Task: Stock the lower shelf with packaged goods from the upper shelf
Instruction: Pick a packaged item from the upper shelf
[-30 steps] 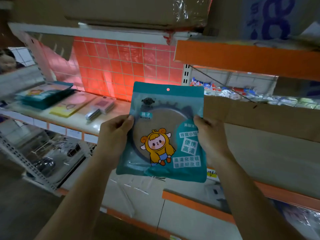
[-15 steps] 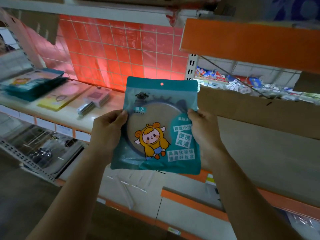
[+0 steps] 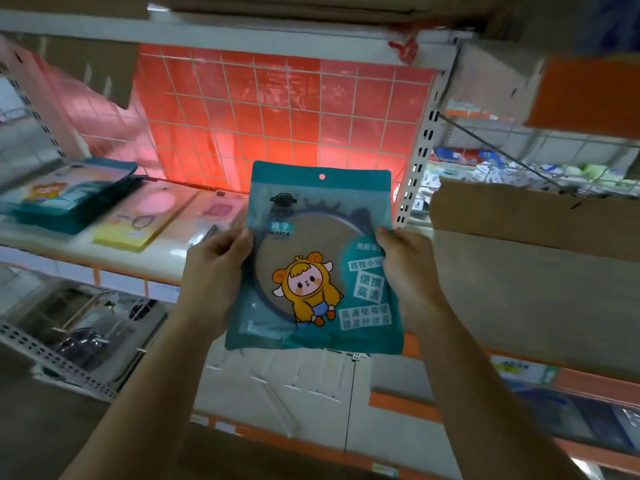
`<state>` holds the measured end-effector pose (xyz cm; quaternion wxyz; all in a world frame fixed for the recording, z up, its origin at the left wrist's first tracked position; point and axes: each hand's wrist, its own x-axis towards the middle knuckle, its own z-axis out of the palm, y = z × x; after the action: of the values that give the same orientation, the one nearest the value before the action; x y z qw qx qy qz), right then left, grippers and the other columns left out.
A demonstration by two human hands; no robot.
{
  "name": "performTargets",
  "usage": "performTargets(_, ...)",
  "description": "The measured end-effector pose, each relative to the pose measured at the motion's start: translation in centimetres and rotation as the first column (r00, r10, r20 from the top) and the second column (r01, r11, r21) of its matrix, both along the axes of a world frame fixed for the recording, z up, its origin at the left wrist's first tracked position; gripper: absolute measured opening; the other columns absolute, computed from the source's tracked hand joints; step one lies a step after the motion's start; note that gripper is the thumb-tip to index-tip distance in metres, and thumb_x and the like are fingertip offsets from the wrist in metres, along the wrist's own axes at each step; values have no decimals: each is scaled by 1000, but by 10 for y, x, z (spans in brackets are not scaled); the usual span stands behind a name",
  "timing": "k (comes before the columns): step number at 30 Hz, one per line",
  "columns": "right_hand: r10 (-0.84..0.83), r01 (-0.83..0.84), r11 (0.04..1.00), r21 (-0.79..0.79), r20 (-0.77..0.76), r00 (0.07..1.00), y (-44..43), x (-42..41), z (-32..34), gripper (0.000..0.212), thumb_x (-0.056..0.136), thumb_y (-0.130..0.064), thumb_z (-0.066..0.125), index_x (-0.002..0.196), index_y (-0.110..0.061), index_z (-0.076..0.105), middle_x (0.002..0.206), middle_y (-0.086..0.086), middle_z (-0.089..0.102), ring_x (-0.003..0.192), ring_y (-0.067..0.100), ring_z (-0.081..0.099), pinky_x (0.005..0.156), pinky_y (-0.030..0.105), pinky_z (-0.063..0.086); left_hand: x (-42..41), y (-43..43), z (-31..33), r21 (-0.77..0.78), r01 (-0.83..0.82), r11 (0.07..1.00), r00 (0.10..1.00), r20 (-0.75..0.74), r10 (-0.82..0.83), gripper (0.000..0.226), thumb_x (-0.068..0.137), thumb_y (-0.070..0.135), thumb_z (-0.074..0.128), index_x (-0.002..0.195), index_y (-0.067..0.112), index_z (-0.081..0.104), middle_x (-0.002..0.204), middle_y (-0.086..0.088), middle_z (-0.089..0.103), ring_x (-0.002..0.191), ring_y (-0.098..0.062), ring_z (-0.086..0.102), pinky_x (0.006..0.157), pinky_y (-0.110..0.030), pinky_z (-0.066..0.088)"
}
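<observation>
Head: left hand point(image 3: 214, 271), right hand point(image 3: 406, 276) grip mirror pouch point(image 3: 313, 261); shelf goods point(image 3: 69, 199) blurred.

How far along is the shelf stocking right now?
Done: a stack of teal packs lies on the white shelf at left. In hand: left hand and right hand grip one mirror pack, held up off the shelf. Left: setting it down; remaining stock above is not visible.

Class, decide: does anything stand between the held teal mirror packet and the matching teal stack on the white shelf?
Nothing upright. Left hand and right hand grip the mirror packet in open air; only a flat yellow pack and pink pack lie on the shelf before the teal stack.
</observation>
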<state>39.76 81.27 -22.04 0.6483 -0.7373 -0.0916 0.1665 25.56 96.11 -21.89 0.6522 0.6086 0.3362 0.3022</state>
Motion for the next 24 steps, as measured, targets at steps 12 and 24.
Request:
performTargets(12,11,-11,998,-62,2,1000,80,-52,-11,38,100,-25,51,95,11,62,70,11,64,41,6,60,41,16,45,-49,85,-12,-16,-4,1000,999,-36,3,22,98,24,52,88,20,71,82,-2,73,74,-21,67,62,-34,55)
performTargets(24,95,-96,995,-15,-31,995,163,-45,-26,39,99,-25,51,92,13,59,72,18,62,50,18,62,54,31,50,-54,153,-14,-43,-114,992,991,-70,111,21,97,25,52,87,20,70,77,0,72,64,-13,66,54,-27,53)
